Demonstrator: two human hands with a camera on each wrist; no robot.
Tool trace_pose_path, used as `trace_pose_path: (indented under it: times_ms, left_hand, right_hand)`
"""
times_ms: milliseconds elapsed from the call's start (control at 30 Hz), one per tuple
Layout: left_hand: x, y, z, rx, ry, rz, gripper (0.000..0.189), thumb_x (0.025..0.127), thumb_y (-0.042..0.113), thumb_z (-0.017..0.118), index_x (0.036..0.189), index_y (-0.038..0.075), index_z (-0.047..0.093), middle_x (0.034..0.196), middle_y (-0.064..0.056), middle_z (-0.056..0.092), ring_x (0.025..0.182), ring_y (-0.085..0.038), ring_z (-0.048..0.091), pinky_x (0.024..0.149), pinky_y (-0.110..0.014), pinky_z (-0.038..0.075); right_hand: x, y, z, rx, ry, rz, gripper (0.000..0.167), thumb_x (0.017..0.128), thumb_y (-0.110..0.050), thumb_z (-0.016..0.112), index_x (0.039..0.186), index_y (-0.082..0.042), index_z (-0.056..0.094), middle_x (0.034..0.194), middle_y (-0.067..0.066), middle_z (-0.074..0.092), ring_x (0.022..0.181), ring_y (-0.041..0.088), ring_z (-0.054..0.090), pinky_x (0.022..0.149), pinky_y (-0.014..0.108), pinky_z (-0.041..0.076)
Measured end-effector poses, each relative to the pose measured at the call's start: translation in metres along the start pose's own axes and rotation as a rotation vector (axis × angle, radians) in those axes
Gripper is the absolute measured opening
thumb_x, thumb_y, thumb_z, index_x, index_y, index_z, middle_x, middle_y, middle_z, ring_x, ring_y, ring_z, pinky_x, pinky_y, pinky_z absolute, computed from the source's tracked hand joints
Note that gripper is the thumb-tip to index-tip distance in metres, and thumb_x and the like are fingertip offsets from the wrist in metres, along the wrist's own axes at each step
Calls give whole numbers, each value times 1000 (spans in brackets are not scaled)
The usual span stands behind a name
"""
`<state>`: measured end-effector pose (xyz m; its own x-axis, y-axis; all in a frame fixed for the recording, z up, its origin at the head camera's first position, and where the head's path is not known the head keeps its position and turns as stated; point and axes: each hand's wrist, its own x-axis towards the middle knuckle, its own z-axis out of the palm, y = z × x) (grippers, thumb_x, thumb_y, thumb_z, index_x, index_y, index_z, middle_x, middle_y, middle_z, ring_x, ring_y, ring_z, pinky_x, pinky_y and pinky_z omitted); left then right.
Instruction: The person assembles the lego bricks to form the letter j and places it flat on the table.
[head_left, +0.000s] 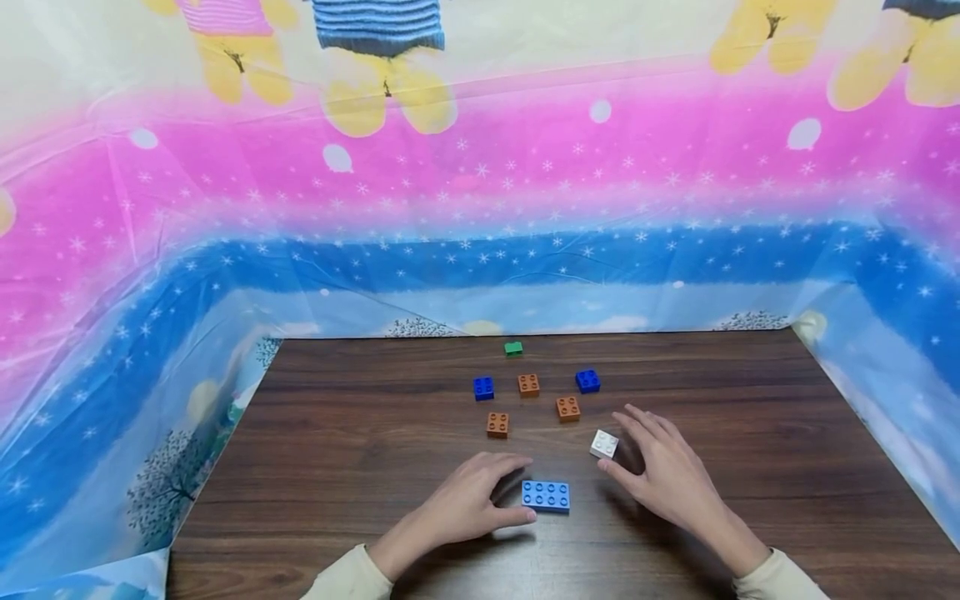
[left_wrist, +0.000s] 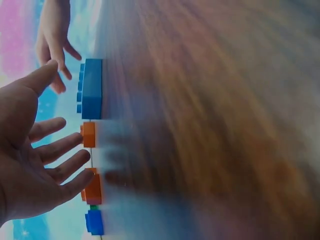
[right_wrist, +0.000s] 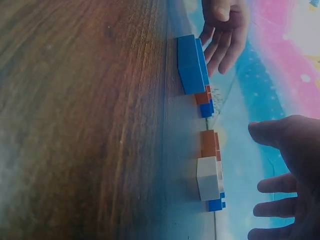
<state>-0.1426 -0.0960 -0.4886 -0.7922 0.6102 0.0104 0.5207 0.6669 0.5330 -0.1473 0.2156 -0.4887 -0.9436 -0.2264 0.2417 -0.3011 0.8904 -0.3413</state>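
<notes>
light-blue 2x4 building brick point(head_left: 546, 495) | studs up, flat on desk point(head_left: 337, 467) | white 2x2 brick point(head_left: 604, 444) | studs up too, kinda askew, further back

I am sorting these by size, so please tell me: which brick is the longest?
The light blue brick, beside the left hand; it alone is four studs long.

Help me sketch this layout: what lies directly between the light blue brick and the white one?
Only bare brown tabletop lies between the light blue brick and the white brick; the head view shows it.
</notes>
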Motion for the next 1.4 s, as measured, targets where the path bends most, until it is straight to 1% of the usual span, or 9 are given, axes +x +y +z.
trace_pose_path:
  times_ms: [300, 400, 500, 633, 733, 867, 967, 1200, 1400]
  left_hand:
    - [11, 4, 7, 48, -25, 12, 70, 87, 54, 77, 143, 15, 59, 138, -1, 64, 127, -20, 57, 108, -42, 43]
    - [14, 4, 9, 64, -22, 33, 67, 85, 51, 79, 140, 15, 62, 134, 0, 66, 123, -16, 59, 108, -40, 42]
    - [15, 5, 10, 72, -22, 50, 63, 85, 47, 81, 136, 15, 65, 129, 2, 68, 118, -13, 60, 107, -39, 43]
    - [17, 4, 10, 61, -32, 47, 56, 85, 43, 82, 132, 17, 67, 125, 4, 69, 114, -11, 60, 102, -37, 45]
    - [18, 4, 10, 51, -45, 37, 54, 85, 43, 82, 130, 18, 68, 123, 6, 69, 112, -10, 59, 100, -36, 45]
    - [19, 6, 9, 44, -51, 33, 51, 85, 42, 82, 129, 19, 69, 121, 6, 70, 110, -10, 58, 98, -36, 45]
    - [21, 5, 9, 41, -43, 38, 49, 85, 40, 83, 128, 20, 71, 120, 6, 71, 108, -9, 59, 97, -35, 45]
    - [27, 1, 12, 59, -8, 48, 42, 85, 37, 83, 121, 19, 74, 111, 7, 73, 97, -5, 59, 89, -27, 45]
    - [33, -3, 10, 73, 19, 38, 41, 85, 37, 83, 119, 16, 75, 113, 4, 74, 101, -11, 64, 89, -28, 49]
  right_hand:
    - [5, 0, 8, 33, 28, -11, 64, 85, -41, 82, 135, -5, 64, 136, 21, 62, 122, 44, 58, 101, 63, 43]
    - [7, 2, 10, 40, 16, -6, 60, 85, -39, 83, 131, -5, 66, 130, 19, 65, 118, 41, 61, 101, 62, 43]
    - [9, 4, 12, 42, -3, 4, 57, 84, -37, 84, 129, -6, 68, 126, 18, 67, 113, 40, 63, 97, 62, 46]
    - [12, 5, 13, 46, -26, 12, 53, 83, -35, 85, 126, -7, 70, 119, 14, 70, 106, 35, 66, 88, 58, 51]
    - [14, 6, 15, 53, -45, 14, 52, 83, -35, 86, 124, -8, 71, 113, 11, 72, 101, 32, 67, 85, 56, 52]
    - [16, 6, 17, 53, -64, 25, 54, 82, -36, 86, 125, -6, 71, 113, 14, 72, 104, 36, 67, 88, 58, 51]
    - [18, 6, 19, 51, -79, 39, 55, 82, -35, 86, 125, -5, 71, 114, 16, 72, 105, 37, 66, 88, 58, 51]
    - [21, 7, 20, 47, -113, 65, 49, 83, -32, 86, 122, -5, 72, 105, 10, 71, 98, 29, 66, 83, 54, 52]
    - [23, 8, 22, 45, -114, 69, 47, 83, -31, 86, 121, -5, 73, 106, 10, 71, 99, 30, 66, 84, 56, 51]
